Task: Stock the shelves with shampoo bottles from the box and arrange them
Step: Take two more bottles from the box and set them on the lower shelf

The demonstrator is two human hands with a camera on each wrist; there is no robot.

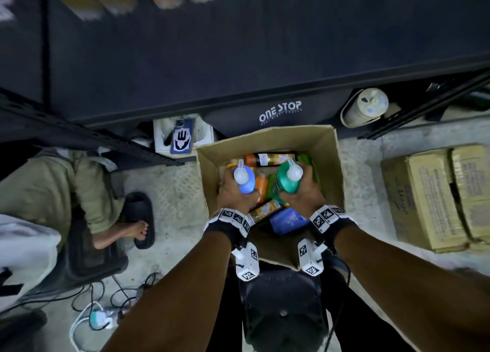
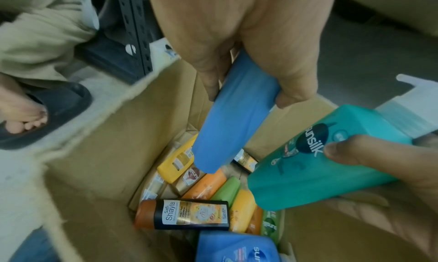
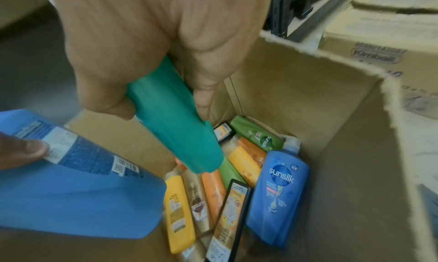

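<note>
Head view is showing a brown open cardboard box (image 1: 322,150) standing on the floor just beside the dark metal shelf (image 1: 238,60), with many shampoo bottles lying inside it. Above the box, the left hand (image 1: 233,190) is gripping a blue plastic pump bottle (image 1: 246,179) with curled fingers. The right hand (image 1: 305,192) is gripping a teal plastic pump bottle (image 1: 287,178) in the same way.

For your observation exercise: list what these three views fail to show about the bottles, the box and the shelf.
- Blue bottle: front label unseen; left wrist view shows its plain edge, right wrist view its back.
- Box bottom: hidden under bottles in every view.
- Shelf stock: cut off by the head view's top edge, blurred.
- Teal bottle label: readable only in left wrist view.
</note>
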